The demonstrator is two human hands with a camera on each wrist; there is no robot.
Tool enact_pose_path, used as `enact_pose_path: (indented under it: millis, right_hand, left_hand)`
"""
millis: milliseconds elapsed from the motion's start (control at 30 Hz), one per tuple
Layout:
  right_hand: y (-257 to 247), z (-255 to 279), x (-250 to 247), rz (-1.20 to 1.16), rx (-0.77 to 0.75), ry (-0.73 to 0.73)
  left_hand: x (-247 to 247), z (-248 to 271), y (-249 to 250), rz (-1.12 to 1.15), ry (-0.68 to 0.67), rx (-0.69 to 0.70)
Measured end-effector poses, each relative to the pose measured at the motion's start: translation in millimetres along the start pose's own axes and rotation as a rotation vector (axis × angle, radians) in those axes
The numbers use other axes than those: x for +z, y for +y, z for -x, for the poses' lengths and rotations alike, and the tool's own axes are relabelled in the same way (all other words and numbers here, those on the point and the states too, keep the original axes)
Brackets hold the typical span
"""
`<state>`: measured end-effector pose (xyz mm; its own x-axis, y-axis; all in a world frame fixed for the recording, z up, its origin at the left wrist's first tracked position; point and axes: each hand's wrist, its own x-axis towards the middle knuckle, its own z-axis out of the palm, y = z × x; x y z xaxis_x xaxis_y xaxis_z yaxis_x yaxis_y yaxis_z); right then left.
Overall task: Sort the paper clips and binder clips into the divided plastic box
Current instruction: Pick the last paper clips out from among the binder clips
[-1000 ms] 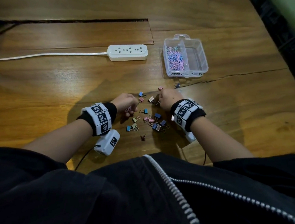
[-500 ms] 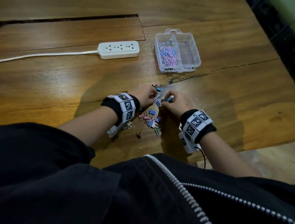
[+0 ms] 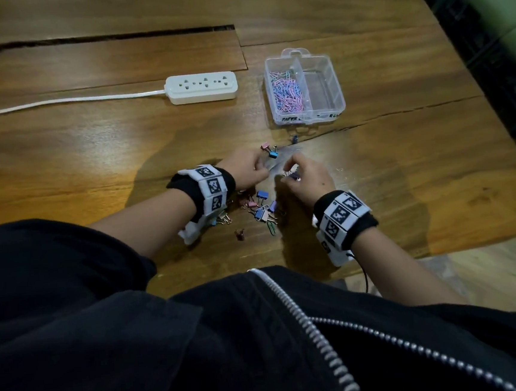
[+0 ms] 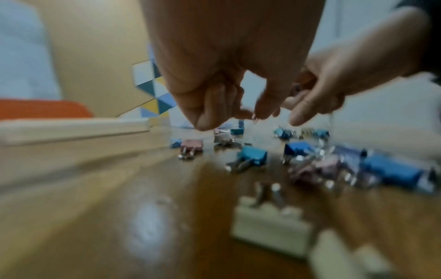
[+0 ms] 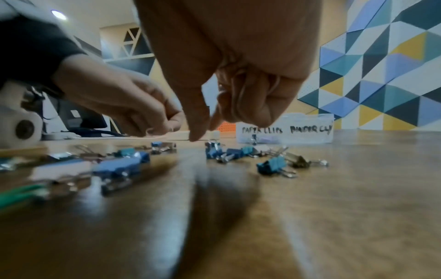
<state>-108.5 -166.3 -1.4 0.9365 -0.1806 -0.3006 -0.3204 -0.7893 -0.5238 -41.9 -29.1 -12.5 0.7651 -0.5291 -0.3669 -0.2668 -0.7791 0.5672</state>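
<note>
- Low centre of the head view: binder clips lie scattered on the wooden table, with a green paper clip at their near edge.
- Just above them, the left hand has its fingers curled down; whether it pinches anything cannot be told.
- Beside it, the right hand curls around wire clips.
- Upper right of centre: the divided plastic box holds paper clips in its left compartment.
- Left of the box lies a power strip.

Clear divided box: pink and blue paper clips fill its left compartment; coloured binder clips lie scattered on the bench
</note>
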Motion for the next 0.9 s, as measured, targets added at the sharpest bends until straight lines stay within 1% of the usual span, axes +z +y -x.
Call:
enact_pose_path:
  millis: [67,133,167,200,233,300,367,433,500,567,633,667,733,800,900]
  right_hand:
    - [-2.1,10.7,5.2,-0.03,-0.04,-0.098]
    - [-2.4,18.1,11.5,0.015,-0.07,-0.178]
    - [-1.3,19.9,13.5,0.057,-0.08,-0.201]
    - [1.1,20.8,14.4,0.096,-0.083,-0.211]
    - [4.2,20.8,14.3,0.126,-0.081,-0.21]
    - [10.3,20.5,12.2,0.155,-0.068,-0.178]
    - [13.1,21.5,9.4,0.16,-0.058,-0.102]
    - [11.5,26.3,9.8,0.146,-0.063,-0.033]
    - [6.3,34.5,14.8,0.103,-0.077,-0.054]
    - [2.6,41.8,23.1,0.115,-0.1,-0.13]
    - [1.5,45.5,29.0,0.18,-0.102,-0.18]
    - [1.4,45.6,30.4,0.197,-0.092,-0.188]
    - [1.7,44.0,31.2,0.2,-0.079,-0.185]
    - [1.3,42.6,30.5,0.194,-0.08,-0.189]
    - [1.8,43.0,28.4,0.191,-0.086,-0.203]
  left_hand:
    - [-3.9,1.9,-5.0,0.419,0.007,-0.123]
    - [-7.4,4.5,-10.8,0.824,0.012,-0.195]
    - [-9.8,7.1,-13.1,0.976,0.008,-0.214]
    - [-11.0,8.8,-15.7,1.063,0.0,-0.226]
    - [-11.6,9.9,-17.3,1.089,-0.02,-0.231]
    - [-11.2,12.5,-18.0,1.026,-0.085,-0.228]
    - [-10.1,17.9,-16.4,0.882,-0.151,-0.21]
    - [-6.9,23.2,-12.7,0.712,-0.219,-0.16]
    - [-0.5,28.4,-6.8,0.425,-0.246,-0.066]
    - [5.4,32.0,-2.3,0.093,-0.215,0.049]
    - [9.9,32.5,-2.0,-0.11,-0.235,0.123]
    - [12.0,31.8,-2.4,-0.177,-0.248,0.149]
    - [14.1,31.3,-1.8,-0.268,-0.233,0.18]
    - [15.4,31.4,0.3,-0.305,-0.218,0.188]
    - [15.9,32.4,1.6,-0.296,-0.233,0.165]
